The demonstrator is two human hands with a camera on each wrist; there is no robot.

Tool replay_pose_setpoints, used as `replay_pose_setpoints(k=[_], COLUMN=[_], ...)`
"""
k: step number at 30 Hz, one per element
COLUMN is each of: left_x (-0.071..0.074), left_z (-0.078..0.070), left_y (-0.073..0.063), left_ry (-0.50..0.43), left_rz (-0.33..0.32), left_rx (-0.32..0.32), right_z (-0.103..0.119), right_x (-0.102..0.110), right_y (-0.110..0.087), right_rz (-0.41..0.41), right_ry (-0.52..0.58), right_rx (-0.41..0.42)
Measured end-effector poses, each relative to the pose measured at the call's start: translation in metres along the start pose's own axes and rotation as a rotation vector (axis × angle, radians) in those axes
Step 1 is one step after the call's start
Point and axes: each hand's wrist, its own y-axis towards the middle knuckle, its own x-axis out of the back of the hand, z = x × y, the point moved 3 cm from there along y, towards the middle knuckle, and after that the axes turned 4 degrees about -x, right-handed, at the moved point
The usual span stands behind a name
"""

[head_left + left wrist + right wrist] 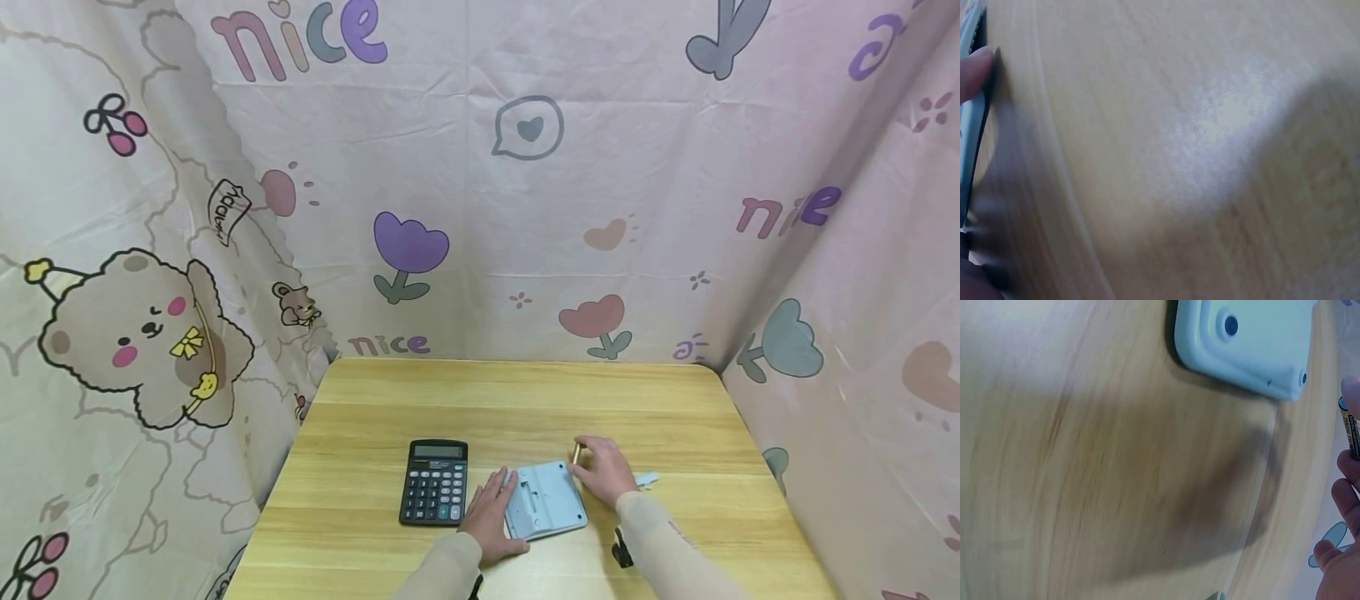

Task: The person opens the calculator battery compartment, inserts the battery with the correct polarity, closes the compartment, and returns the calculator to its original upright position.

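A light blue calculator lies face down on the table, its battery compartment uncovered. My left hand rests against its left side with extended fingers, the thumb along the near edge. In the left wrist view, that thumb touches the calculator's rim. Just off the calculator's upper right corner, my right hand pinches a small cylindrical battery between thumb and fingers. The battery's gold and black wrapper shows in the right wrist view. Beside the right hand lies a light blue battery cover, partly hidden by it.
Left of my left hand, a black calculator lies face up on the wooden table. Printed curtains hang behind the table and along both sides. A dark strap-like piece shows beneath the right wrist.
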Motion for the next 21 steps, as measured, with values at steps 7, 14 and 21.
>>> replay_pose_setpoints(k=[7, 14, 21], left_x=[-0.001, -0.001, -0.001], left_z=[0.002, 0.002, 0.002], left_y=[0.001, 0.002, 0.002], left_ry=[0.002, -0.002, 0.002], left_rz=[0.007, 0.01, 0.006], left_rx=[0.003, 0.001, -0.001], right_z=[0.014, 0.026, 0.039], right_x=[-0.004, -0.014, -0.025], right_y=[0.002, 0.004, 0.0], right_rz=[0.021, 0.037, 0.069], right_ry=[0.012, 0.011, 0.013], right_rx=[-0.007, 0.008, 0.06])
